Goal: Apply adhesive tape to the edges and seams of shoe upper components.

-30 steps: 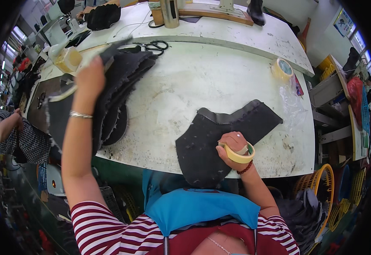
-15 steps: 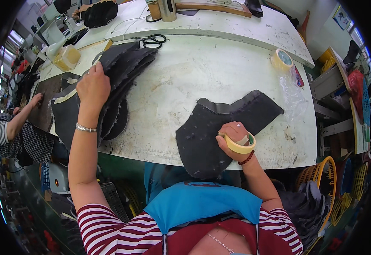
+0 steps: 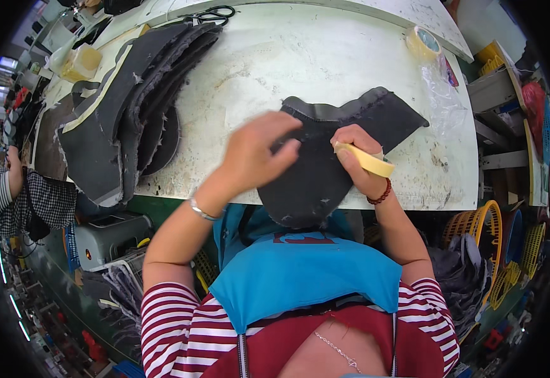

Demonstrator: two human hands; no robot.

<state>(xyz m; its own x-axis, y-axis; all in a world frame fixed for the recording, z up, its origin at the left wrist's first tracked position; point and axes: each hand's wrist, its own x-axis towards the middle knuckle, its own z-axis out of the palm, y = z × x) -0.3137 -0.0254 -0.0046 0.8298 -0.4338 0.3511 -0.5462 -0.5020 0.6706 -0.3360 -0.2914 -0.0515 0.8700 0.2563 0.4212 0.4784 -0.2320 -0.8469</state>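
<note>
A dark grey piece of fabric (image 3: 306, 183) with a curved, fuzzy edge lies at the table's front edge and overhangs it slightly. My right hand (image 3: 355, 148) is closed over its right part, gripping a roll of pale yellow masking tape (image 3: 375, 164). Over the piece's left side hovers my left hand (image 3: 259, 150), slightly blurred, its thumb and fingers apart and nothing visible in it. A stack of similar dark fabric pieces (image 3: 114, 113) stands at the left, the front one bearing a pale strip along its edge.
Black scissors (image 3: 215, 14) lie behind the stack. A clear tape roll (image 3: 423, 43) and crumpled plastic film (image 3: 443, 104) sit at the right. An orange basket (image 3: 495, 233) holds dark scraps below the table. Another person's hand (image 3: 14, 170) shows far left.
My left hand has let go of the stack and come right, over the single piece. My right hand stays on that piece with the tape roll. The view has tilted down.
</note>
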